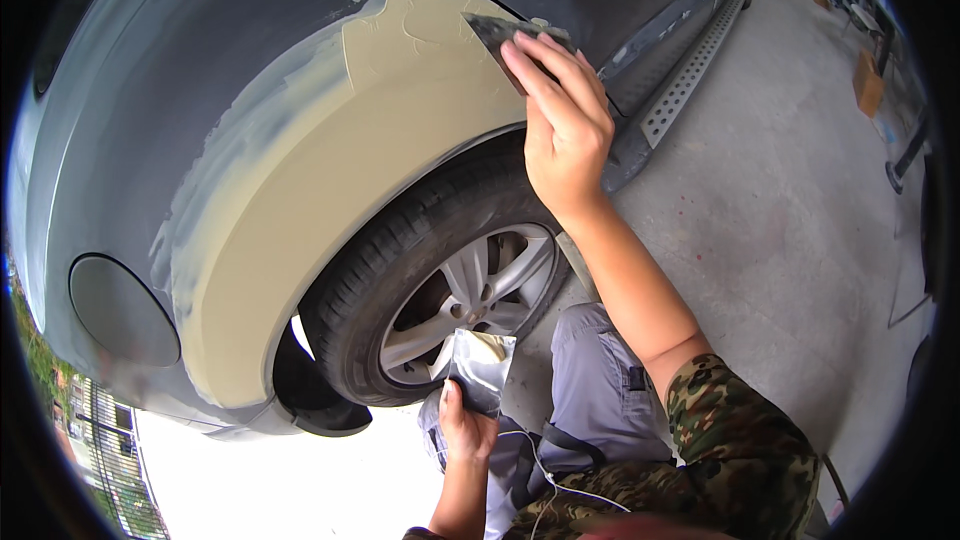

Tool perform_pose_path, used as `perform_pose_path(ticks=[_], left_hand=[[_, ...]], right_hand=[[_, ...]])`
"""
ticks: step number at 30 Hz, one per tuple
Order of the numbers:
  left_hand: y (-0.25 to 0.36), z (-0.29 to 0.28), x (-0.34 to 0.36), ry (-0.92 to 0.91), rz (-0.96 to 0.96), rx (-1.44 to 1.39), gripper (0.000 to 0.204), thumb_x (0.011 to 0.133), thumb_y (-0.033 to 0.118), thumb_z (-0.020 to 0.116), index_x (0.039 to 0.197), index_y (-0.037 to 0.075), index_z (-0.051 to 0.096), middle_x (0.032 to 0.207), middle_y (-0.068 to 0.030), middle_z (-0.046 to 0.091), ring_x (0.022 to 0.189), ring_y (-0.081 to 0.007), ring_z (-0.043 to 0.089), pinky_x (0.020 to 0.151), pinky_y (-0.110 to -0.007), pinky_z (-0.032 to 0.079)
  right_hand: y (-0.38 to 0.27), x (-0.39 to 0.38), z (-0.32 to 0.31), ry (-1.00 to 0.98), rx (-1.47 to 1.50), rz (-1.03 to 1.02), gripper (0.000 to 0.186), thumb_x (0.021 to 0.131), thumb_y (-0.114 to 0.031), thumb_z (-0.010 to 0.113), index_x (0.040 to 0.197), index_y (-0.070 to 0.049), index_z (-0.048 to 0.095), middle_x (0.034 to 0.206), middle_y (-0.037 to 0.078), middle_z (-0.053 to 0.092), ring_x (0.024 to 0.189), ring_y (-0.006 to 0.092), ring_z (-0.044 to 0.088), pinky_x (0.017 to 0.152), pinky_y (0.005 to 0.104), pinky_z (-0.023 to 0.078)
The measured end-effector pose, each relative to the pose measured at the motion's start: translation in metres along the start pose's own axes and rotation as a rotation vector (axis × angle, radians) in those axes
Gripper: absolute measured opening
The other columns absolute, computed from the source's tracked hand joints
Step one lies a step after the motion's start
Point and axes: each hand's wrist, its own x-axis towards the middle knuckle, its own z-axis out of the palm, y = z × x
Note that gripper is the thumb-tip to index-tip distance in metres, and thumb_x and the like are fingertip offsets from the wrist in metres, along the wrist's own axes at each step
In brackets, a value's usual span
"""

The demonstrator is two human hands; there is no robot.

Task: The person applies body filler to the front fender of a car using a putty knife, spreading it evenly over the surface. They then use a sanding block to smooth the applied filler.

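My right hand grips a dark, flat spreader, fingers pressed along its back, against the upper right end of a band of cream filler on the dark grey body panel over the wheel arch. The filler is rough and ridged near the spreader, streaky along its outer edge. Low in the view, my left hand holds a shiny metal plate with a cream smear at its top, in front of the alloy wheel.
A round fuel flap sits left of the filler. A perforated side step runs along the car at upper right. Cardboard and stands line the concrete floor's far side. My bent legs are below me; a fence shows at lower left.
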Motion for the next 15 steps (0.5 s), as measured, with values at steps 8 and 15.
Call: perform_pose_path(ticks=[8,15], left_hand=[[0.003,-0.001,-0.001,-0.017,0.030,0.022,0.055,0.109,0.034,0.060,0.150,-0.001,0.049,0.147,-0.0152,0.061,0.136,-0.0289,0.060,0.119,-0.048,0.044],[0.005,0.023,0.025,-0.121,0.110,0.012,0.054,0.110,0.032,0.058,0.149,-0.005,0.048,0.148,-0.0158,0.060,0.137,-0.0283,0.059,0.120,-0.046,0.042]], right_hand=[[-0.019,-0.070,0.011,-0.132,0.039,-0.049,0.036,0.091,0.001,0.068,0.122,-0.014,0.080,0.128,0.008,0.074,0.129,0.0322,0.065,0.115,0.0567,0.044],[-0.033,-0.087,-0.052,-0.246,0.215,0.115,0.033,0.090,0.008,0.064,0.119,0.000,0.078,0.121,0.015,0.076,0.117,0.0347,0.071,0.104,0.0461,0.054]])
